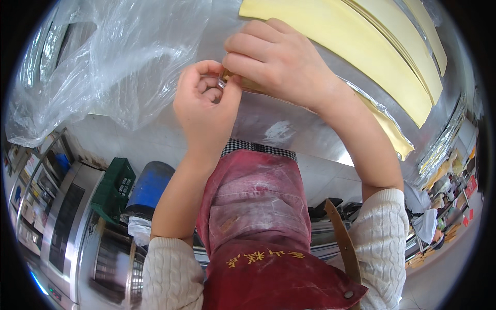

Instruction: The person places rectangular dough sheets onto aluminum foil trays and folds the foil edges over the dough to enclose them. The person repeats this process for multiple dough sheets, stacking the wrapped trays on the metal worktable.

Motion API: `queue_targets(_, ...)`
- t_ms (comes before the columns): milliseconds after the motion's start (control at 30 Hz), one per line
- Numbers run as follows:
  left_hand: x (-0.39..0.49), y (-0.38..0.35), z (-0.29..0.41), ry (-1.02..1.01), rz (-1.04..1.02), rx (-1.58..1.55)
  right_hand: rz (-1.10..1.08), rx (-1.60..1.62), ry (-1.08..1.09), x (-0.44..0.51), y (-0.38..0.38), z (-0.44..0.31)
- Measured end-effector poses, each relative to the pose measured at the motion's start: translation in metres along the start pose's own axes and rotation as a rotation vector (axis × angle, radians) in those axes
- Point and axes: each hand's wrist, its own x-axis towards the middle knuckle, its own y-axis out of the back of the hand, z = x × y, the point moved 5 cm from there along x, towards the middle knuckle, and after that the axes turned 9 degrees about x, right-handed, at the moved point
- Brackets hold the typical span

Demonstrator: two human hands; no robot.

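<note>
My left hand and my right hand meet above a metal worktop. Between them they pinch the end of a narrow yellow strip with clear plastic film along it; the strip runs right, passing behind my right forearm. Just beyond my right hand lies a broad, smooth yellow sheet, perhaps dough, with more yellow layers behind it. A large crumpled clear plastic sheet spreads to the left of my left hand. My fingers hide most of the pinched end.
A white smear marks the worktop near its front edge. Below left stand a green plastic crate, a blue bin and steel equipment. Foil-like wrapping lies at the far right. A person in white is at the right rim.
</note>
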Motion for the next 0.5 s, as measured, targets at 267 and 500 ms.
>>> queue_targets(267,0.0,0.001,0.0,0.004,0.014,-0.047,-0.024,0.009,0.021,0.002,-0.001,0.001)
queue_targets(500,0.007,0.004,0.018,-0.259,0.064,0.406,0.131,0.175,-0.051,-0.004,0.005,0.005)
